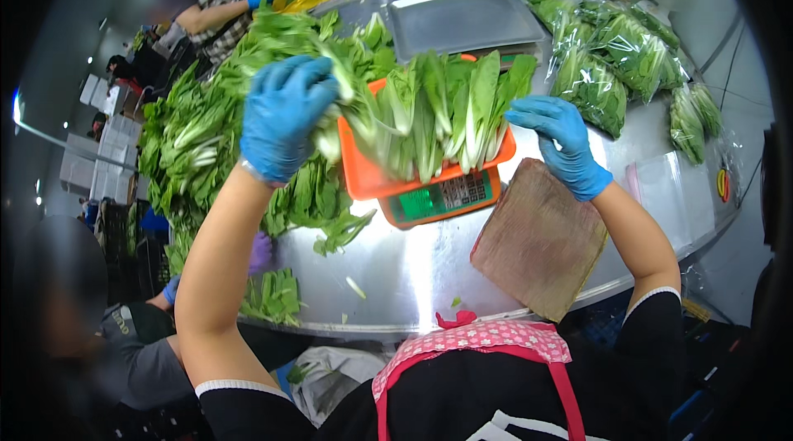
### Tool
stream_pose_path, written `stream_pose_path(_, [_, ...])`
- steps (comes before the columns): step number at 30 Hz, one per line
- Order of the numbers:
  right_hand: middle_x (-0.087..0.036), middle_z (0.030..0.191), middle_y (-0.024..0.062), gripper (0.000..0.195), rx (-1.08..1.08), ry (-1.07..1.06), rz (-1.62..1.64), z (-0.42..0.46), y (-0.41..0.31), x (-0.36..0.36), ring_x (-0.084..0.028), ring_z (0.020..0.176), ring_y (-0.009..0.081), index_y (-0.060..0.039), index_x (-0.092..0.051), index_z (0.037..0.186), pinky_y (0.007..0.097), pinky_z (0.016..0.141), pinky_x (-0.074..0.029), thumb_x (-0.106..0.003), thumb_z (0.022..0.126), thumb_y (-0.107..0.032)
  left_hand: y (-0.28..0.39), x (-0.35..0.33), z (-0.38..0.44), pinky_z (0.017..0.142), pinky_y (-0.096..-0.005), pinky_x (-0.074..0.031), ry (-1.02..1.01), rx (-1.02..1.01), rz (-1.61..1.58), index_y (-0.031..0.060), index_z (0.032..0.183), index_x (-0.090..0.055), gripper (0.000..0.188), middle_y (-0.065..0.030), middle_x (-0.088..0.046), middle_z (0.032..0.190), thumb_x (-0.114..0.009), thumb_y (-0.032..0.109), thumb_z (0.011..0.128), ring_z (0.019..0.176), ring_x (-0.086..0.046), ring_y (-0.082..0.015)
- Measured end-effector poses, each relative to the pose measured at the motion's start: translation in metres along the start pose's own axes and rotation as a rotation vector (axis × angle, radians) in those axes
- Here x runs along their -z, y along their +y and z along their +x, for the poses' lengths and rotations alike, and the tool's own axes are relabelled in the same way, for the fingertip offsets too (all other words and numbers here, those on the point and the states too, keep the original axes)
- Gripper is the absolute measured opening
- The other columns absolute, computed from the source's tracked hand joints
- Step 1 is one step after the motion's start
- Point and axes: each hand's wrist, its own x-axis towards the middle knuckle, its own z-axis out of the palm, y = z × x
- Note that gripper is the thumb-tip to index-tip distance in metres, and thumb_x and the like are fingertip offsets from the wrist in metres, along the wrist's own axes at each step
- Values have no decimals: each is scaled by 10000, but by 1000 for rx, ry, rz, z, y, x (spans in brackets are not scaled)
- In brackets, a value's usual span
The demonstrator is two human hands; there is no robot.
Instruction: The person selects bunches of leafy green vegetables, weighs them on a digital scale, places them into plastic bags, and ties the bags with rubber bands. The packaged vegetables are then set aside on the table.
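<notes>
Both hands wear blue gloves. My left hand (288, 113) grips a leafy green stalk with a white base (339, 72), blurred, above the left end of an orange tray. The orange tray (365, 178) rests on an orange digital scale (440, 199) with a lit green display and holds a row of leafy greens (477, 113). At the tray's right end is my right hand (557, 137), fingers slightly bent and apart, close to the outermost leaves; no object shows in it. A big heap of loose greens (198, 125) lies left of the tray.
Behind the scale stands a metal tray (464, 17). Bagged greens (619, 51) and clear plastic bags (672, 193) lie at right, with scissors (722, 184) near the edge. A brown cloth-like square (539, 240) is in front. Co-workers are at upper left and lower left.
</notes>
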Motion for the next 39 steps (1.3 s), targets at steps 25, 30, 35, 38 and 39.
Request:
stream_pose_path(25, [-428, 1398, 285, 686, -400, -221, 925, 33, -193, -84, -483, 1275, 297, -34, -169, 1511, 342, 1027, -383, -520, 983, -296, 99, 27, -121, 1040, -399, -313, 126, 211, 10, 205, 795, -575, 47, -47, -565, 1336, -611, 222, 820, 1269, -473, -256])
stream_pose_path(30, [-297, 1473, 312, 821, -278, -571, 962, -62, -228, -126, -318, 1387, 365, -35, 35, 1517, 371, 1120, -269, -534, 968, -254, 135, 25, -202, 1091, -423, -272, -187, -66, -140, 201, 801, -527, 76, -42, -585, 1294, -597, 224, 818, 1258, -481, -241])
stream_pose_path(35, [-477, 1237, 378, 838, -350, -896, 842, -126, -241, -145, -563, 1053, 470, 6, 12, 1497, 456, 913, -459, -548, 949, -290, 171, -15, -254, 1080, -409, -338, -363, -283, -390, 196, 936, -599, 154, -78, -540, 1339, -592, 193, 782, 1296, -460, -253])
stream_pose_path(38, [-578, 1107, 332, 799, -441, -1250, 613, -136, -238, -144, -627, 881, 449, -7, -16, 1492, 475, 805, -505, -517, 958, -328, 193, -47, -284, 1138, -449, -281, -568, -411, -520, 178, 1180, -568, 361, -124, -402, 1462, -550, 189, 820, 1381, -350, -296])
stream_pose_path(39, [-606, 1072, 309, 783, -474, -1346, 539, -139, -231, -145, -638, 839, 435, -19, -23, 1492, 476, 777, -514, -503, 963, -340, 193, -50, -284, 1139, -450, -280, -598, -422, -535, 171, 1209, -557, 386, -131, -393, 1468, -548, 185, 824, 1385, -342, -300])
